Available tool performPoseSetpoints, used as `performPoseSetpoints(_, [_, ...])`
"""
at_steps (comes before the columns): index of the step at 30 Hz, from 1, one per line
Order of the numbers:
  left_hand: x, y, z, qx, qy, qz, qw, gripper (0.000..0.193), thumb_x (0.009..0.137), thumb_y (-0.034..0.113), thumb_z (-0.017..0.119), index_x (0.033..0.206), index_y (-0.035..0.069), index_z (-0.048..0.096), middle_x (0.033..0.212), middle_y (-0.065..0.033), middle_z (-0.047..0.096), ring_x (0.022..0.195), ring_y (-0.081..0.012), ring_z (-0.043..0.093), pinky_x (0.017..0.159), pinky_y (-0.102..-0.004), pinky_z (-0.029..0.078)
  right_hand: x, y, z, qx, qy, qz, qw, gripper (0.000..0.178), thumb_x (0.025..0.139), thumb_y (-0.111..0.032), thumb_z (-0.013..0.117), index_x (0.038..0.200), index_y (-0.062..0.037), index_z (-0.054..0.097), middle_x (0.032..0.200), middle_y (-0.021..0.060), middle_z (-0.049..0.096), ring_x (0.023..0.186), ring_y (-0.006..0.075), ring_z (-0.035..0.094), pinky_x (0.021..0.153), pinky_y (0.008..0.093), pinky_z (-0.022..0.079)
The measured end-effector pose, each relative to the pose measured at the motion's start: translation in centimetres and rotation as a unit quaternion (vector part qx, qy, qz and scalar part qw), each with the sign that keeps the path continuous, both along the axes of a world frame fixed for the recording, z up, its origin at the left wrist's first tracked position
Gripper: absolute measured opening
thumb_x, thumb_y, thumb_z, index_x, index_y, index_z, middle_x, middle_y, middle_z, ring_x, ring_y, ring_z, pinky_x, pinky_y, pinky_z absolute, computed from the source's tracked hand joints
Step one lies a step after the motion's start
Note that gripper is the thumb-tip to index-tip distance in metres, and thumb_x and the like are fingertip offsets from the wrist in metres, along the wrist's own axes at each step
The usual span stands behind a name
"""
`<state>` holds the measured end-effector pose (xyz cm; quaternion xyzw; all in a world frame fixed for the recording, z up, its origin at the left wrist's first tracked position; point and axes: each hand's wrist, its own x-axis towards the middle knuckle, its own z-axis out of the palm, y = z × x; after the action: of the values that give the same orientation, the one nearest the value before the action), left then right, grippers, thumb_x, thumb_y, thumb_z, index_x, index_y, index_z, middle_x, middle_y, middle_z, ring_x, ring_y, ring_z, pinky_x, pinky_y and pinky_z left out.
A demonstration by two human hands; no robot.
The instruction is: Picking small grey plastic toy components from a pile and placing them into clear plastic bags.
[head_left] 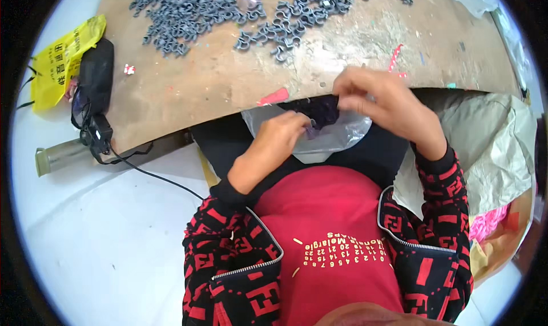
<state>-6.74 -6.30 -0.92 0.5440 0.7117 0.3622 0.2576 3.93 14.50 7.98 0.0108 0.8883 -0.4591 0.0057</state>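
Below the front edge of the table, a translucent plastic bag or basin (339,139) sits over my lap. Dark purple, net-like material (324,110) lies in its mouth, partly under the table edge. My left hand (275,136) is closed at the left side of it, fingertips pinched against the purple material; a small pale bit shows at the fingertips. On the right, my right hand (385,100) is raised at the table edge, its fingers curled and thumb beside the dark material. What the right fingertips pinch, if anything, is hidden.
Many grey curved plastic clips (188,12) are heaped at the table's (211,86) far side. A pink scrap (274,96) lies by the front edge. At left are a yellow bag (63,63), a black pouch (97,75) and a hanging cable (154,177). Beige cloth (474,149) drapes at right.
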Motion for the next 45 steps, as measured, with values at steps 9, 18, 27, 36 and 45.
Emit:
performPoseSetpoints(9, [-5.1,2.6,7.6,0.111,0.097,0.060,0.987,0.021,0.077,0.009,0.061,0.097,0.004,0.062,0.089,-0.0139,0.061,0.080,-0.0322,0.060,0.069,-0.0373,0.048,-7.9,1.0,-3.5,0.178,0.202,-0.091,0.959,0.021,0.079,-0.010,0.061,0.099,-0.0066,0.059,0.091,0.0102,0.056,0.077,0.0259,0.057,0.067,0.0328,0.046])
performPoseSetpoints(18, [-15.9,11.6,5.0,0.124,0.353,0.180,0.910,0.021,0.075,0.017,0.064,0.094,0.007,0.062,0.089,-0.0115,0.060,0.078,-0.0303,0.060,0.068,-0.0394,0.048,-8.0,-0.6,-5.4,0.195,0.229,-0.134,0.944,0.021,0.076,-0.008,0.063,0.098,-0.0099,0.061,0.102,0.0103,0.056,0.086,0.0296,0.058,0.073,0.0342,0.048])
performPoseSetpoints(27, [-14.2,11.4,4.9,0.112,0.364,0.181,0.907,0.031,0.074,0.017,0.061,0.105,0.014,0.061,0.089,-0.0110,0.058,0.076,-0.0276,0.061,0.068,-0.0365,0.049,-6.5,1.2,-5.8,0.141,0.216,-0.163,0.952,0.019,0.075,-0.003,0.063,0.094,-0.0051,0.060,0.098,0.0091,0.058,0.085,0.0256,0.058,0.072,0.0300,0.047])
performPoseSetpoints(36, [-7.4,5.7,8.4,0.192,-0.324,0.297,0.877,0.017,0.081,0.013,0.066,0.089,0.002,0.055,0.098,-0.0098,0.058,0.066,-0.0107,0.058,0.056,-0.0193,0.046,-4.9,-0.5,-5.2,0.094,0.231,-0.152,0.957,0.023,0.078,-0.002,0.061,0.100,-0.0080,0.061,0.101,0.0062,0.059,0.083,0.0164,0.058,0.065,0.0244,0.046])
performPoseSetpoints(45, [-0.3,3.3,6.4,0.238,-0.446,0.260,0.823,0.012,0.084,0.013,0.063,0.086,0.003,0.057,0.107,-0.0113,0.058,0.078,-0.0087,0.055,0.067,-0.0231,0.047,-2.2,-3.3,-0.5,-0.097,0.181,-0.107,0.973,0.026,0.079,-0.006,0.062,0.104,-0.0029,0.058,0.088,0.0037,0.058,0.070,0.0083,0.050,0.064,0.0231,0.042])
